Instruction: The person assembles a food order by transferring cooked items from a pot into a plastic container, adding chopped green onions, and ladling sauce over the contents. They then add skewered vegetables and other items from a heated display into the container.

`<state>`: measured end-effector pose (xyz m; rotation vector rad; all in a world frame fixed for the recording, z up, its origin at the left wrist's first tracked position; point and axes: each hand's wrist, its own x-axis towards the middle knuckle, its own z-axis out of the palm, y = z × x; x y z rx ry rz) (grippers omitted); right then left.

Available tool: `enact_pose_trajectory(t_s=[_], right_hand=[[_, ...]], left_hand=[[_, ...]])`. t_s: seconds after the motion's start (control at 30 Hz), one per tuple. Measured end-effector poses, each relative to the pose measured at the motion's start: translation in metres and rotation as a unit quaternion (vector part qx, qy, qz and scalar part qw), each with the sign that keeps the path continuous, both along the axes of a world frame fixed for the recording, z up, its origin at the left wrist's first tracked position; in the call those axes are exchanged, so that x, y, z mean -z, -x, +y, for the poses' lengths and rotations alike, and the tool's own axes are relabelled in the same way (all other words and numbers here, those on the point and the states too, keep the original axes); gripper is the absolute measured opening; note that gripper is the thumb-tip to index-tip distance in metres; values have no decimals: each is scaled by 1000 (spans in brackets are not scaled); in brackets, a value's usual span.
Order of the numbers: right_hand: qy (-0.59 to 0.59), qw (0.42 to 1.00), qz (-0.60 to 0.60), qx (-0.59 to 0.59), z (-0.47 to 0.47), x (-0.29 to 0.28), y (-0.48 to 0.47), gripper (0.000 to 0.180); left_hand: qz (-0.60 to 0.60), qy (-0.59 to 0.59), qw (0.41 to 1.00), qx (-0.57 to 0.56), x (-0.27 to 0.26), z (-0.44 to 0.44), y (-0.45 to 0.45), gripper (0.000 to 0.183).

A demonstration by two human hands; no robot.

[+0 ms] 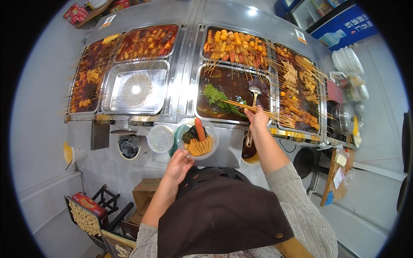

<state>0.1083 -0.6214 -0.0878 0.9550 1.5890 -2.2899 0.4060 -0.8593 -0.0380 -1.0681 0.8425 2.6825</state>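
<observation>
My left hand (181, 163) grips the rim of a clear plastic bowl (211, 151). In the bowl are a sausage (200, 129) standing up, folded tan slices (199, 146) and dark greens. My right hand (258, 118) holds a pair of long wooden chopsticks (242, 105) over a steel tray of brown broth (226, 74). Their tips touch leafy lettuce (213, 96) lying in the broth. A metal ladle (255, 90) rests in the same tray, its handle passing beneath my right hand; whether my fingers also touch it cannot be told.
An empty steel tray (113, 69) is at left. Trays of skewered food (235, 45) surround the broth, sticks jutting over their edges. A lidded plastic container (160, 138) stands beside the bowl. Stacked white plates (347, 61) and a steel pot (343, 119) are at right.
</observation>
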Motion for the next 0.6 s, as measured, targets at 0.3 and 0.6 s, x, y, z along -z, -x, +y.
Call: enact_pose_trajectory(t_s=[0.3, 0.6], right_hand=[[-12, 998, 67, -7, 26, -25, -4, 32], [-132, 965, 178, -137, 33, -72, -6, 30]], left_hand=[[12, -4, 1000, 8, 2, 2, 5, 36], [5, -16, 1000, 3, -2, 2, 7, 30]])
